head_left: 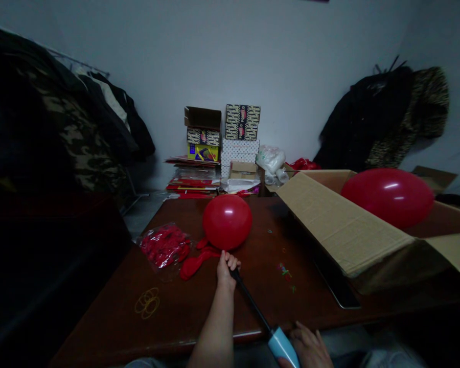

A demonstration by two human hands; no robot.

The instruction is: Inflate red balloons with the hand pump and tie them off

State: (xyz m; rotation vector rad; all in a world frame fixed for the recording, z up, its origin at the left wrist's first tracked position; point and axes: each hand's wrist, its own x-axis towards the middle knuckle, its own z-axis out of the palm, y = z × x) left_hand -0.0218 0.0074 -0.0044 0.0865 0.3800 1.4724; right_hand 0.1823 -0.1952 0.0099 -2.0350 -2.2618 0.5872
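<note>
My left hand reaches over the table, its fingers closed around the neck of a round, inflated red balloon where it meets the black nozzle end of a hand pump. The light blue body of the balloon pump slants down to the bottom edge, its black tube running up to the left hand. My right hand is at the pump's blue body, partly cut off by the frame's lower edge. Limp red balloons lie just left of the inflated one, beside a clear bag of red balloons.
An open cardboard box holding a large inflated red balloon stands on the right. Under its flap lies a dark flat device. Yellow rubber bands and small coloured bits lie on the table. Boxes are stacked behind.
</note>
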